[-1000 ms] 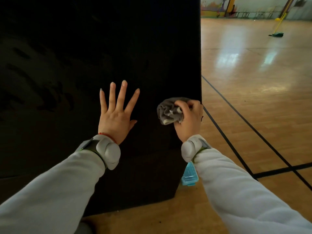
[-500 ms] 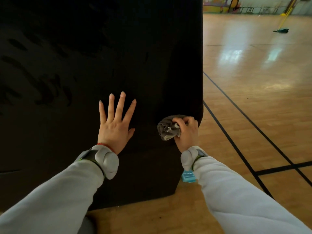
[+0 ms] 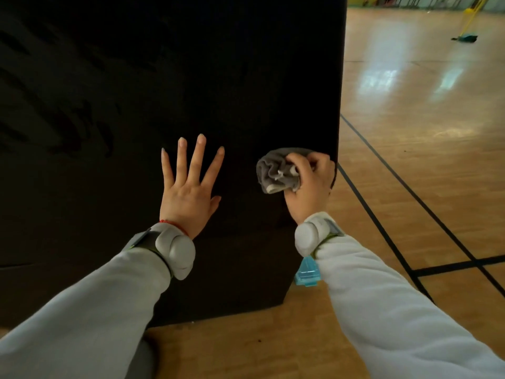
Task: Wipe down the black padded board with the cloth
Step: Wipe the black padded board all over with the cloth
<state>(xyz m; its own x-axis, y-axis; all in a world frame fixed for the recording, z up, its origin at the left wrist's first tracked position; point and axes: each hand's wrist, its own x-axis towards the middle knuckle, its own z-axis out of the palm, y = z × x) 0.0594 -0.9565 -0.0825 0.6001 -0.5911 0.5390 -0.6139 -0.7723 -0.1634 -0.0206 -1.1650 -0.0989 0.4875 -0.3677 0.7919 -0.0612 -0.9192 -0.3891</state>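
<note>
Cloth slid up the black padded board, bunched in right hand

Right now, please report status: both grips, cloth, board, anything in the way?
Left grip open, flat on black padded board. Right grip holds bunched grey cloth against board, near its right edge. Nothing seen blocking the board.

A black padded board stands upright on a wooden floor marked with black lines. The left hand lies flat against its face with fingers spread, while the right hand grips a bunched grey cloth against the board near its right edge. Both arms wear pale grey sleeves with wrist devices.
</note>
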